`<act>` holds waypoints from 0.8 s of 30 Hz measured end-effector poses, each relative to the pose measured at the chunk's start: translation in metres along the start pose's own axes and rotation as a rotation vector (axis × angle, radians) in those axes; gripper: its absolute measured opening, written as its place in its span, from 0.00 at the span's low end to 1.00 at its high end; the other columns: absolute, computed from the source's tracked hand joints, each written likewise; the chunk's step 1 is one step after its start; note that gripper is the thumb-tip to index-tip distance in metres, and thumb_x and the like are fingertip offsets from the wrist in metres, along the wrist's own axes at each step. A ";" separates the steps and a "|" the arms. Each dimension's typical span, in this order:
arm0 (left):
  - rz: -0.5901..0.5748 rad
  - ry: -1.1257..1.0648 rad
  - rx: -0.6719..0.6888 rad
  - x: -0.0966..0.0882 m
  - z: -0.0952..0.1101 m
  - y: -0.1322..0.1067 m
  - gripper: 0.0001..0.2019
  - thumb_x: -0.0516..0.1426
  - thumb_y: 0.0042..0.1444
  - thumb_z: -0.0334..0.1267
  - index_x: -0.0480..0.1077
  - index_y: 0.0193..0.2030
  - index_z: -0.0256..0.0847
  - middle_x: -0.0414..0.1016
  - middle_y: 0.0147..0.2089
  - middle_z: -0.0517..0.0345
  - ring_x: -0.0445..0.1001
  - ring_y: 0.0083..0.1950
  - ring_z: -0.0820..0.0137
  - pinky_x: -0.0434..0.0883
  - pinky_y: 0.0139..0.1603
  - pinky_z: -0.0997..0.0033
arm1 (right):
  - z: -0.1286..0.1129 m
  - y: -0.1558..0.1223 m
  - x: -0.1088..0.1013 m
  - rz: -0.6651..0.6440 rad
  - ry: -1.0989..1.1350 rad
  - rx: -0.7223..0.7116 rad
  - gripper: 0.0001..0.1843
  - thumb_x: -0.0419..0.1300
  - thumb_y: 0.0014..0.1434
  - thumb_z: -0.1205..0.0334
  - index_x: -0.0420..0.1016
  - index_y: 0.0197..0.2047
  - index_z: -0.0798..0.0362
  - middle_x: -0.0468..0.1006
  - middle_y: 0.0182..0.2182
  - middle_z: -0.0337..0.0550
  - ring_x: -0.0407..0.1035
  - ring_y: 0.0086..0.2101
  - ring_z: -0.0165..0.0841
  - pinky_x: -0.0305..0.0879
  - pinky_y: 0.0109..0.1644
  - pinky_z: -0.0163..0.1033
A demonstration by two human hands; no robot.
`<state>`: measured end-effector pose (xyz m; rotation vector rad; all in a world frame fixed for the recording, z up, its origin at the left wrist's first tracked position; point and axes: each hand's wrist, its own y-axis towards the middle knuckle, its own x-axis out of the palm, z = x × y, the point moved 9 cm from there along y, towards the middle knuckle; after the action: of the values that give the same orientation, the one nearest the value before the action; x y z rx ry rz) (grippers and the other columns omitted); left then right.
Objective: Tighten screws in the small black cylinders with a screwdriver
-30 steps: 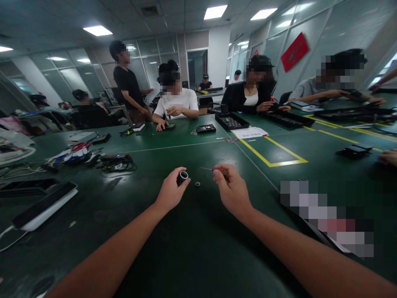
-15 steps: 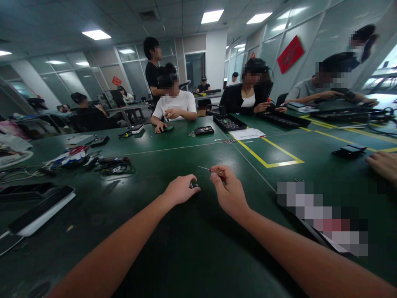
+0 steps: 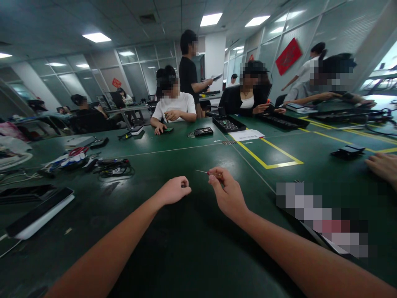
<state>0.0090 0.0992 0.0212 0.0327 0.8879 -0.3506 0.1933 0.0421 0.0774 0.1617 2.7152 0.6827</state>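
In the head view my right hand (image 3: 228,192) grips a small screwdriver (image 3: 203,171) by its handle. Its thin metal shaft points left, and a red band shows where shaft meets handle. Most of the handle is hidden by my fingers. My left hand (image 3: 176,190) is curled closed a little to the left, just above the green table (image 3: 186,256). Something small and dark seems to sit inside its fingers, too hidden to name. The screwdriver tip and the left hand are apart.
A bundle of black cables (image 3: 114,167) lies to the left, near a white-and-black device (image 3: 40,213). A pixelated sheet (image 3: 322,219) lies on the right. Co-workers sit across the table by black trays (image 3: 229,123); another person's hand (image 3: 383,167) rests at the right edge.
My left hand has shifted left, away from the screwdriver, and its fingers have curled in more. The screwdriver has tipped slightly lower. Behind, a standing person has moved right.
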 end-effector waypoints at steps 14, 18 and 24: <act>0.307 -0.824 -0.298 -0.107 -0.097 -0.093 0.07 0.53 0.56 0.41 0.64 0.38 0.41 0.68 0.28 0.64 0.64 0.24 0.75 0.58 0.22 0.78 | 0.005 0.000 0.002 -0.033 0.013 0.035 0.11 0.54 0.67 0.54 0.72 0.49 0.47 0.79 0.39 0.43 0.75 0.41 0.39 0.69 0.48 0.47; 0.480 -0.884 -0.414 -0.137 -0.124 -0.135 0.11 0.43 0.64 0.37 0.61 0.33 0.41 0.67 0.25 0.68 0.61 0.24 0.78 0.54 0.25 0.81 | 0.003 0.001 0.002 -0.032 0.001 0.024 0.10 0.54 0.67 0.55 0.72 0.48 0.47 0.80 0.38 0.43 0.75 0.40 0.39 0.69 0.47 0.46; 0.888 -0.875 -0.591 -0.181 -0.161 -0.209 0.08 0.48 0.60 0.34 0.62 0.30 0.40 0.66 0.22 0.66 0.58 0.23 0.76 0.58 0.25 0.78 | 0.008 0.002 0.004 -0.019 0.013 0.016 0.10 0.55 0.67 0.55 0.72 0.48 0.48 0.80 0.37 0.43 0.75 0.39 0.38 0.69 0.46 0.45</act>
<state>-0.2824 -0.0186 0.0816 -0.2519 0.0214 0.7042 0.1924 0.0477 0.0709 0.1362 2.7313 0.6593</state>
